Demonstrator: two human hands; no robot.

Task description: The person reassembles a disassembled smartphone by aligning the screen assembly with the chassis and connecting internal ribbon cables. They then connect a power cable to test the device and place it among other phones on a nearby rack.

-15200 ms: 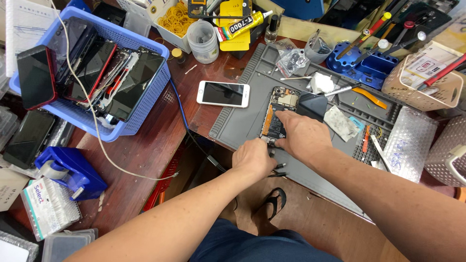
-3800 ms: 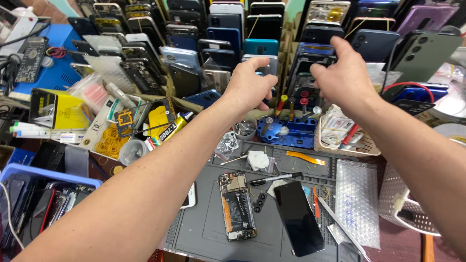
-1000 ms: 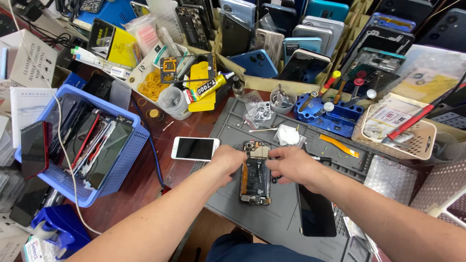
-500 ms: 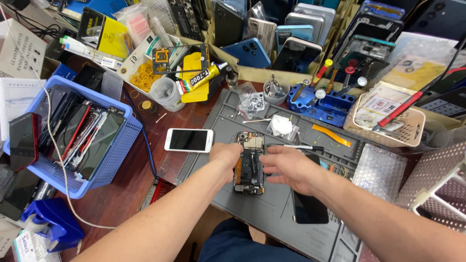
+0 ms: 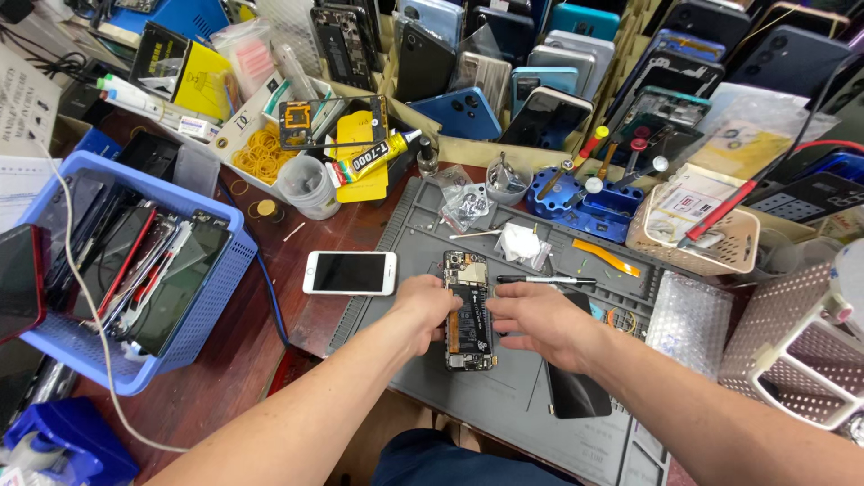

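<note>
Head view: an opened phone [image 5: 469, 310], its back removed and its battery and boards exposed, is seen lying on a grey work mat [image 5: 504, 396] on the wooden tabletop [image 5: 261, 333], near the middle of the scene. The left hand [image 5: 427, 306] is pressed against the phone's left edge, its grip curled and pinching that side. The right hand [image 5: 540, 319] is set against the right edge, fingers bent toward the phone; whether anything small is pinched there cannot be told. A black glass panel [image 5: 576, 391] lies just right of the phone, partly under the right wrist. A black pen-shaped tool [image 5: 544, 280] rests just beyond the right hand.

A white phone [image 5: 349, 272] is laid face up to the left, off the mat. Farther left a blue basket [image 5: 135, 270] is filled with dark screens. At the far side a yellow-and-black glue tube [image 5: 373, 157] lies on a yellow card beside a white tray of yellow rubber bands [image 5: 261, 153]. A yellow and black flat package [image 5: 184, 72] stands at far left. A blue tool holder [image 5: 585, 202] and a pale wicker basket [image 5: 693, 234] holding a white printed packet are placed to the far right. Rows of phones [image 5: 540, 72] are stacked along the far edge.
</note>
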